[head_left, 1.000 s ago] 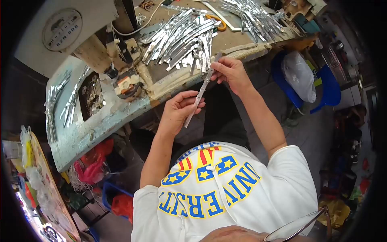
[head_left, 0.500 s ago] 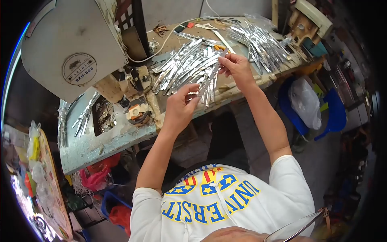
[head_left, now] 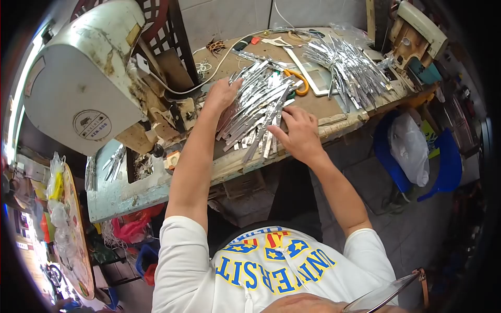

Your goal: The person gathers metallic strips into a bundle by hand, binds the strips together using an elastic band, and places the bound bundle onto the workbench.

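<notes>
Tabletop [head_left: 314,104]: worn brown board, from where I stand.
Silver strips [head_left: 255,99]: heaped on it between both hands, mostly slanting near-left to far-right.
Left hand [head_left: 223,95]: at their left edge; can't tell whether its grip pinches.
Right hand [head_left: 303,133]: equally close, right edge, thumb spread from fingers.

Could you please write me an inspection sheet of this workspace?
Surface: brown flat worktop, worn at its edge, beside a chipped pale-blue panel.
Work pieces: shiny silver strips in a loose heap mid-worktop; second heap of silver strips further right.
Clutter: orange looped handle at the first heap's right edge; white angular frame between the heaps.
Hands: left hand at the first heap's left side, grip unclear; right hand at its right, open with thumb spread.
Cables: thin white cable curving behind the first heap.
Surroundings: cream machine head with round logo at left; whitish plastic bag past the worktop's right front.
</notes>
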{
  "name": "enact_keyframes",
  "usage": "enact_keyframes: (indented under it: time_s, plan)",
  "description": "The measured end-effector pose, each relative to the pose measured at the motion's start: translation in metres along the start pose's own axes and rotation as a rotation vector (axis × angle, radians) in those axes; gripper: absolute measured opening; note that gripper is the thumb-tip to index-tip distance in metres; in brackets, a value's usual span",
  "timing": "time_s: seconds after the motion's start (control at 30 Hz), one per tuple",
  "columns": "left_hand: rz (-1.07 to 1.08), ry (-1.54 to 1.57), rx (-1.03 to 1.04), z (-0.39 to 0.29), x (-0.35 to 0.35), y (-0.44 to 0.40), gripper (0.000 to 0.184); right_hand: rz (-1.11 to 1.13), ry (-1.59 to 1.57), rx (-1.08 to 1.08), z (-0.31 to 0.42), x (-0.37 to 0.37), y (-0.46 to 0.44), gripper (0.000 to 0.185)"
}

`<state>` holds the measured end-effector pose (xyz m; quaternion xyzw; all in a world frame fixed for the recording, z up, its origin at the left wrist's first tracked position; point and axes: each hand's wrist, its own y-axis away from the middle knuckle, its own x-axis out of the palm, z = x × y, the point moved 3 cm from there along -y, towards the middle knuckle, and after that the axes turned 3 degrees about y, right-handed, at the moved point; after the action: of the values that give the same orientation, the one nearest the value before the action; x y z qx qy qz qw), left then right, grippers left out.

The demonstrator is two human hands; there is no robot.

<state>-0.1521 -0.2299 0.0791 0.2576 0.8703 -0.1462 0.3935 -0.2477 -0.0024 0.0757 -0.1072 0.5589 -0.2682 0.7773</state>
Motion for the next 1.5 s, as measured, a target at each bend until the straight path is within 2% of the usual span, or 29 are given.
enact_keyframes:
  time_s: [0.1,0.27,0.37,0.4,0.5,0.53,0.63,0.67,0.77,0.8,0.9,0.93,1.07,1.17,1.2,1.3,1.37,1.43,1.5]
  plan:
    - [-0.063,0.109,0.137,-0.018,0.002,0.016,0.047,-0.026,0.019,-0.008,0.004,0.007,-0.006,0.057]
    - [-0.036,0.330,0.173,-0.015,0.014,0.013,0.052,0.016,-0.127,0.119,0.010,0.015,-0.015,0.065]
    - [-0.018,0.314,0.170,0.000,0.024,0.000,0.055,0.007,-0.165,0.164,0.013,0.029,-0.017,0.070]
    - [-0.048,0.258,0.206,-0.004,0.020,0.004,0.042,-0.054,-0.108,0.143,0.016,0.032,-0.018,0.061]
    - [0.089,0.422,0.104,-0.010,0.012,0.013,0.037,-0.010,-0.203,0.257,0.024,0.039,-0.030,0.064]
    - [0.092,0.491,0.110,-0.009,0.011,0.015,0.035,0.085,-0.334,0.313,0.030,0.034,-0.036,0.074]
    - [0.163,0.779,-0.067,-0.011,0.005,0.022,0.037,-0.046,-0.415,0.358,0.039,0.045,-0.046,0.083]
    - [0.221,0.988,-0.189,-0.008,0.007,0.018,0.039,0.024,-0.574,0.380,0.039,0.048,-0.049,0.092]
    - [0.250,0.616,-0.179,-0.002,-0.001,0.013,0.042,0.020,-0.578,0.366,0.041,0.051,-0.055,0.091]
    - [0.288,0.734,-0.183,-0.011,-0.002,0.022,0.043,0.024,-0.589,0.344,0.040,0.050,-0.058,0.091]
    - [0.318,0.804,-0.120,-0.014,-0.008,0.026,0.035,-0.001,-0.573,0.204,0.040,0.056,-0.058,0.086]
    - [0.292,0.877,-0.130,-0.013,-0.008,0.027,0.034,-0.051,-0.564,0.135,0.043,0.054,-0.057,0.081]
    - [0.248,1.083,-0.168,-0.005,-0.004,0.033,0.033,-0.040,-0.570,-0.010,0.054,0.058,-0.059,0.079]
    - [0.189,1.115,-0.199,0.004,-0.001,0.030,0.031,-0.162,-0.633,0.053,0.055,0.065,-0.058,0.084]
    - [0.176,1.094,-0.199,0.001,-0.001,0.032,0.030,-0.157,-0.581,0.175,0.055,0.066,-0.057,0.088]
    - [0.180,0.967,-0.191,-0.004,-0.001,0.032,0.025,-0.231,-0.716,0.370,0.050,0.064,-0.057,0.090]
    - [0.175,0.820,-0.243,-0.001,-0.002,0.027,0.024,-0.249,-1.042,0.512,0.030,0.075,-0.066,0.090]
    - [0.162,0.974,-0.221,-0.007,-0.002,0.036,0.027,-0.190,-1.346,0.673,0.023,0.070,-0.071,0.091]
    - [0.166,1.049,-0.202,-0.013,-0.005,0.044,0.027,-0.236,-1.243,0.728,0.026,0.069,-0.071,0.081]
